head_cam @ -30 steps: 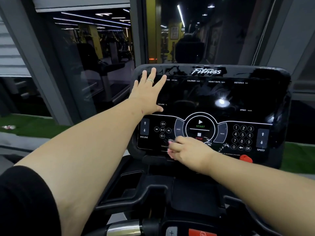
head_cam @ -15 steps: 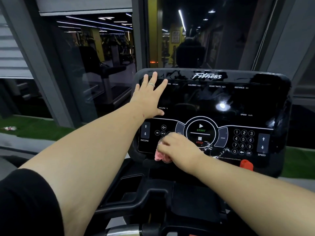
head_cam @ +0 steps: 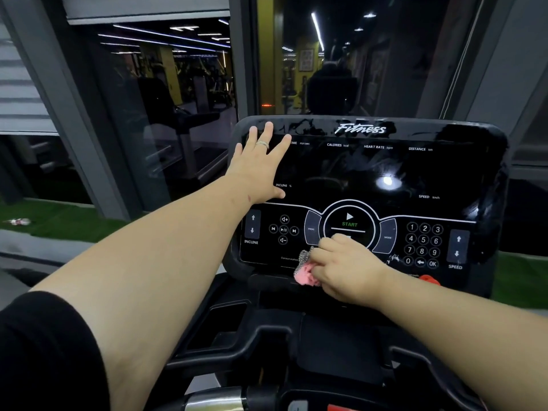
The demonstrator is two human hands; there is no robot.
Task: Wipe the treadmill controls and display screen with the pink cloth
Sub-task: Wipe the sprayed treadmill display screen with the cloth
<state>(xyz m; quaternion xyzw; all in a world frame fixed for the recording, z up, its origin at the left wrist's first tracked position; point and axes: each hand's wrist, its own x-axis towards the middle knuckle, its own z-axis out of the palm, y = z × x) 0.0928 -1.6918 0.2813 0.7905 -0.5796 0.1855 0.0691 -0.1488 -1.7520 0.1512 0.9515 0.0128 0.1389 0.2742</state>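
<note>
Since 0.5 s ago: right hand (head_cam: 345,269) with the crumpled pink cloth (head_cam: 305,271) barely shifted, still at the lower edge of the glossy black treadmill console (head_cam: 444,173), below START. Fingers curled, gripping cloth. Left hand (head_cam: 261,170) unchanged: fingers straight, splayed, flat on the console's upper-left corner.

Dim gym interior at night; a dark glass window wall (head_cam: 166,114) fills the left and centre, split by grey metal frames (head_cam: 74,114); the panes reflect long ceiling strip lights (head_cam: 318,31) and the outlines of other exercise machines (head_cam: 189,120); a yellow pillar (head_cam: 265,54) stands behind the central mullion, with a framed picture (head_cam: 306,60) on a yellow wall further back; a small orange-red light (head_cam: 267,105) glows low in the glass; a strip of green artificial turf (head_cam: 53,218) runs along the window's base at left and right, bordered by a grey floor edge (head_cam: 35,241); horizontal grey slats (head_cam: 20,93) at the far left.
</note>
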